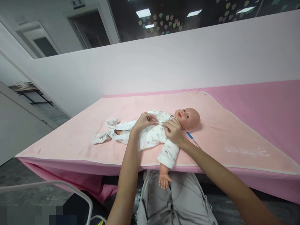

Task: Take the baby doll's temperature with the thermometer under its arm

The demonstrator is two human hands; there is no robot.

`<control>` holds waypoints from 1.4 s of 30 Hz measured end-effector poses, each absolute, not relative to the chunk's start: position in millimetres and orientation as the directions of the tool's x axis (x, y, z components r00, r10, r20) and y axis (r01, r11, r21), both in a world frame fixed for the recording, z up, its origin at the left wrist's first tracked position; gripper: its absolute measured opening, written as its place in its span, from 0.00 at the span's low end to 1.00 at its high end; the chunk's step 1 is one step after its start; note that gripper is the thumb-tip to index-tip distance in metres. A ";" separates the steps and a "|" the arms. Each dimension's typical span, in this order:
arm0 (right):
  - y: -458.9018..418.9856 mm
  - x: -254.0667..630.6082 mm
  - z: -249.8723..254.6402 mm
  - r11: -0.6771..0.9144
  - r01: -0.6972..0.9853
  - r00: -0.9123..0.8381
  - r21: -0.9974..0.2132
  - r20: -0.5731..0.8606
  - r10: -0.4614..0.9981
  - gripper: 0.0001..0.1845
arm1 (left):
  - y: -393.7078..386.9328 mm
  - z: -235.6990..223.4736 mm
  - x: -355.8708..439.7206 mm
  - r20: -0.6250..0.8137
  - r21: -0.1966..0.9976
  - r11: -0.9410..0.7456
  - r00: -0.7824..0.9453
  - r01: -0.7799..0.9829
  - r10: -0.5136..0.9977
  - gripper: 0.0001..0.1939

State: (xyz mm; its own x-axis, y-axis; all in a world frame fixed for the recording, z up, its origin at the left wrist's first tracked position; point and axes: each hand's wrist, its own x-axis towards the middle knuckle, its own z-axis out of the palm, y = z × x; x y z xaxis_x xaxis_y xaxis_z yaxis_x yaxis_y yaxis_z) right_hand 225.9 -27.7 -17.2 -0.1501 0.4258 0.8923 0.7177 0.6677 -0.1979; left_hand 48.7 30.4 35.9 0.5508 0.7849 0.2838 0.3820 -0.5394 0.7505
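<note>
From here, left hand [147, 120] and right hand [173, 130] both pinch the patterned outfit [150, 137]; a sharp tug could roll the doll [192, 118].

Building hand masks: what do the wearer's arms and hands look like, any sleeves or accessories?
Each grip is an ungloved hand: left hand, right hand. Left forearm and right forearm are bare, tapering toward the wrist; no watch, bracelet, cable or marking visible. Any sleeves are out of frame. Grey trousers show below.
</note>
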 end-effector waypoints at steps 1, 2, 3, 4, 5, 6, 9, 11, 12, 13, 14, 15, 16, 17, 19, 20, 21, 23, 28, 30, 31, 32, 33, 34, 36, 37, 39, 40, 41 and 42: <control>-27.5 226.0 -17.2 0.665 0.719 -0.147 -0.202 0.891 0.429 0.13 | 29.2 34.0 49.7 0.330 0.690 -0.592 0.546 0.418 0.770 0.13; -27.2 226.1 -17.4 0.663 0.720 -0.144 -0.205 0.891 0.431 0.13 | 27.4 32.2 50.5 0.373 0.610 -0.643 0.548 0.463 0.749 0.11; -26.9 226.0 -17.5 0.661 0.721 -0.141 -0.207 0.891 0.432 0.13 | 25.0 30.6 50.8 0.411 0.514 -0.690 0.560 0.509 0.720 0.09; -26.6 226.0 -17.6 0.662 0.720 -0.141 -0.207 0.891 0.432 0.13 | 21.9 29.4 50.7 0.441 0.407 -0.730 0.581 0.549 0.683 0.08; -26.4 225.8 -17.7 0.665 0.719 -0.145 -0.205 0.891 0.431 0.13 | 18.5 28.9 50.5 0.461 0.298 -0.762 0.612 0.576 0.643 0.08; -26.3 225.7 -17.8 0.669 0.716 -0.150 -0.201 0.891 0.428 0.13 | 14.8 29.0 50.5 0.471 0.197 -0.785 0.645 0.588 0.602 0.09; -26.6 225.3 -17.7 0.679 0.709 -0.165 -0.189 0.892 0.421 0.13 | 4.4 31.8 53.6 0.454 -0.028 -0.804 0.724 0.593 0.519 0.11; -27.0 225.3 -17.8 0.680 0.709 -0.163 -0.185 0.896 0.413 0.13 | -0.7 33.5 59.2 0.422 -0.148 -0.779 0.751 0.610 0.508 0.11; -27.2 225.4 -17.9 0.682 0.709 -0.161 -0.181 0.899 0.406 0.12 | -2.7 33.7 62.5 0.399 -0.200 -0.760 0.760 0.618 0.513 0.11; -27.3 225.5 -18.0 0.683 0.709 -0.160 -0.176 0.903 0.399 0.12 | -4.2 33.4 65.7 0.374 -0.244 -0.745 0.769 0.621 0.519 0.11; -27.3 225.7 -18.2 0.684 0.710 -0.160 -0.170 0.906 0.391 0.12 | -5.4 32.7 68.3 0.353 -0.278 -0.733 0.776 0.621 0.523 0.10; -27.3 225.9 -18.4 0.685 0.710 -0.159 -0.165 0.909 0.384 0.12 | -6.3 31.7 70.2 0.342 -0.306 -0.723 0.780 0.619 0.524 0.10; -27.2 226.1 -18.6 0.685 0.710 -0.159 -0.163 0.911 0.381 0.12 | -7.1 30.3 71.2 0.343 -0.327 -0.714 0.782 0.619 0.520 0.10; -27.1 226.2 -18.7 0.686 0.710 -0.160 -0.161 0.912 0.379 0.12 | -8.0 28.7 71.4 0.360 -0.344 -0.704 0.779 0.622 0.513 0.11; -26.9 226.6 -18.8 0.686 0.711 -0.164 -0.153 0.913 0.373 0.12 | -10.6 25.1 69.7 0.424 -0.358 -0.678 0.758 0.642 0.495 0.12; -26.8 226.7 -18.7 0.688 0.712 -0.171 -0.141 0.915 0.365 0.12 | -12.6 23.1 68.0 0.462 -0.350 -0.665 0.739 0.660 0.490 0.12; -26.7 226.9 -18.5 0.691 0.713 -0.183 -0.122 0.918 0.351 0.12 | -15.2 21.2 65.8 0.497 -0.326 -0.659 0.716 0.678 0.491 0.12; -26.6 227.4 -17.9 0.697 0.714 -0.218 -0.065 0.926 0.309 0.12 | -21.3 18.1 59.7 0.545 -0.239 -0.675 0.672 0.698 0.502 0.11; -25.7 227.9 -17.5 0.701 0.713 -0.264 0.007 0.929 0.259 0.12 | -27.9 23.1 35.5 0.542 -0.003 -0.766 0.644 0.643 0.539 0.12; -25.3 227.6 -17.8 0.704 0.710 -0.255 -0.005 0.930 0.264 0.12 | -23.4 29.1 26.3 0.492 0.058 -0.761 0.645 0.647 0.586 0.12; -25.0 227.4 -18.1 0.706 0.708 -0.248 -0.012 0.932 0.265 0.12 | -20.2 31.9 22.6 0.465 0.077 -0.760 0.651 0.646 0.600 0.12; -24.8 227.2 -18.3 0.708 0.706 -0.242 -0.018 0.933 0.266 0.12 | -17.1 34.5 19.7 0.443 0.082 -0.763 0.662 0.642 0.604 0.11; -24.7 227.1 -18.4 0.711 0.703 -0.238 -0.023 0.934 0.266 0.12 | -14.2 36.6 17.4 0.429 0.071 -0.768 0.675 0.637 0.600 0.11; -24.5 226.9 -18.6 0.713 0.700 -0.236 -0.025 0.935 0.265 0.12 | -12.1 38.5 15.6 0.420 0.048 -0.771 0.687 0.635 0.593 0.11; -24.1 226.8 -18.9 0.717 0.697 -0.234 -0.024 0.937 0.259 0.12 | -10.1 41.6 12.5 0.397 0.001 -0.771 0.707 0.637 0.585 0.11; -24.0 226.8 -19.0 0.718 0.696 -0.234 -0.023 0.938 0.257 0.12 | -10.4 43.2 10.9 0.379 -0.002 -0.769 0.712 0.639 0.591 0.11; -23.9 226.7 -19.0 0.717 0.697 -0.234 -0.025 0.937 0.260 0.12 | -12.4 46.5 7.5 0.342 0.045 -0.765 0.709 0.643 0.616 0.11; -23.9 226.7 -18.9 0.717 0.697 -0.235 -0.026 0.936 0.263 0.12 | -13.8 48.0 6.0 0.329 0.086 -0.760 0.702 0.644 0.632 0.12; -24.0 226.7 -18.7 0.718 0.695 -0.234 -0.029 0.936 0.264 0.12 | -15.1 49.5 4.8 0.321 0.125 -0.753 0.692 0.646 0.647 0.12; -24.2 226.7 -18.5 0.720 0.693 -0.234 -0.031 0.936 0.265 0.12 | -16.3 50.7 4.1 0.318 0.149 -0.742 0.679 0.653 0.661 0.11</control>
